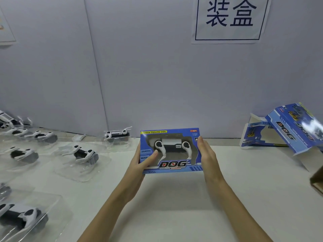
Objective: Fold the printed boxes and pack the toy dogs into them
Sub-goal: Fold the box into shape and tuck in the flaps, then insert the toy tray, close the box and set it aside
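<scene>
Both hands are holding the blue box (171,151) above the white table (227,189), a toy dog (172,148) showing through its window. The left hand (139,165) is pinching its side, thumb in front. The right hand (207,154) is pressing flat, fingers together. More dogs in clear trays (82,155) are lying to the left. Unfolded boxes (295,126) are sitting to the right.

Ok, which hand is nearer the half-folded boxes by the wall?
Right. The right hand lies flat along the right side of the packed box, facing the half-folded boxes. The left hand grips the packed box's far, left side.
</scene>
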Demonstrator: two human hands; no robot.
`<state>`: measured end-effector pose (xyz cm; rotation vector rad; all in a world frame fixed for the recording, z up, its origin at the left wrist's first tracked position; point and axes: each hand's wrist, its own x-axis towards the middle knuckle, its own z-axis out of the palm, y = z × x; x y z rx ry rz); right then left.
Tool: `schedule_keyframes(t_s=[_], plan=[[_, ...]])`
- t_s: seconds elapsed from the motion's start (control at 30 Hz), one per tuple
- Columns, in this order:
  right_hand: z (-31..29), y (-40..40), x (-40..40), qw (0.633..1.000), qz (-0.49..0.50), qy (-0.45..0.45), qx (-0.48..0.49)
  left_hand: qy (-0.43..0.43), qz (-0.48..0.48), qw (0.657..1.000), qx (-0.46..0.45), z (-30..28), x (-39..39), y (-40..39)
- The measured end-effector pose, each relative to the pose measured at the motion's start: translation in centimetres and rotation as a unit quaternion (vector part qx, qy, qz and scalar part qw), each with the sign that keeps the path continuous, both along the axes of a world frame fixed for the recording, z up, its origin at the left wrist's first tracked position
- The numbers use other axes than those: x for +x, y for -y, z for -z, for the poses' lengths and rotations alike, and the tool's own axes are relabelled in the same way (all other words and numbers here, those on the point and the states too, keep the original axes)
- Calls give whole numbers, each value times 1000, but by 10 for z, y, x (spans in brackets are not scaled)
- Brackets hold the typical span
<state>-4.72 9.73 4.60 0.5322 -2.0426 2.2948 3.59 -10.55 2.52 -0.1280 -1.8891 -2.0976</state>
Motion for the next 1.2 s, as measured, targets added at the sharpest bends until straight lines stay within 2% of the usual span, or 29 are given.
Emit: schedule_keyframes(t_s=[0.27, 0.37, 0.47, 0.57, 0.7, 0.8, 0.9, 1.0, 1.07, 1.13, 1.2], plan=[[-3, 1, 2, 999, 12, 15, 32, 11, -9, 999, 40, -5, -1, 7], [-4, 3, 3, 993, 50, 109, 11, 6, -64, 993, 99, -3, -9, 1], [-7, 0, 5, 979, -21, 203, -18, -5, -92, 987, 131, -1, -11, 1], [-6, -11, -1, 977, -99, 188, 14, 5, -108, 980, 167, 0, -7, 5], [-7, -23, -7, 966, -148, 146, 154, -4, -119, 980, 162, 4, -7, 14], [-11, -30, -6, 960, -166, 144, 172, -1, -115, 982, 149, 6, -8, 17], [-19, -35, -6, 979, -115, 151, 68, 6, -132, 980, 150, 10, -11, 15], [-28, -45, -14, 983, -27, 149, -107, 38, -154, 969, 188, 10, -11, 17], [-37, -55, -20, 959, 42, 132, -249, 61, -146, 971, 178, 10, -11, 21], [-42, -68, -26, 918, 122, 81, -368, 72, -141, 973, 169, 11, -11, 25], [-43, -83, -30, 875, 195, 15, -444, 80, -139, 972, 169, 12, -12, 26]])
